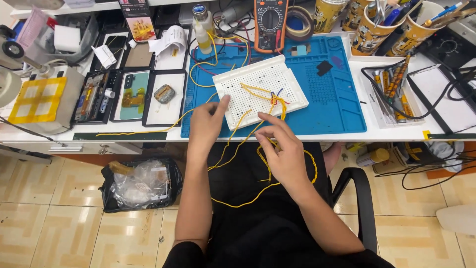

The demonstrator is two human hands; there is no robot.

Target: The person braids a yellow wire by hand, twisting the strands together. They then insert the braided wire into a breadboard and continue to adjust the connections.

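Yellow wire (238,144), looped loosely below and between both sets of fingers, trailing off the tabletop (297,135) edge into the lap.

Far to the left of the fingers: trays of phone parts (131,94), and lower down a black bag (141,183) on the floor.

Left hand (206,126): fingers straight and slightly apart, clamped on nothing, fingertip pressing the near left corner of the white breadboard (260,89), apparently steadying it.

Just beyond the fingertips: the breadboard itself, tilted on a blue mat (337,99), with a small knot of yellow, red and blue leads already seated.

Right hand (282,149): fingers drawn together, seemingly pinched on a strand of the yellow wire just short of the board's near edge.

Judged as mid-wiring, a lead gripped but not yet in a hole. Calls for a free wire end, a fine aim at one small hole and a board kept from sliding.

Hard to make out: the pinch itself, hidden behind the knuckles; the wire's end; which holes are taken. Cut off at the top edge beyond the fingers: a multimeter (270,25).
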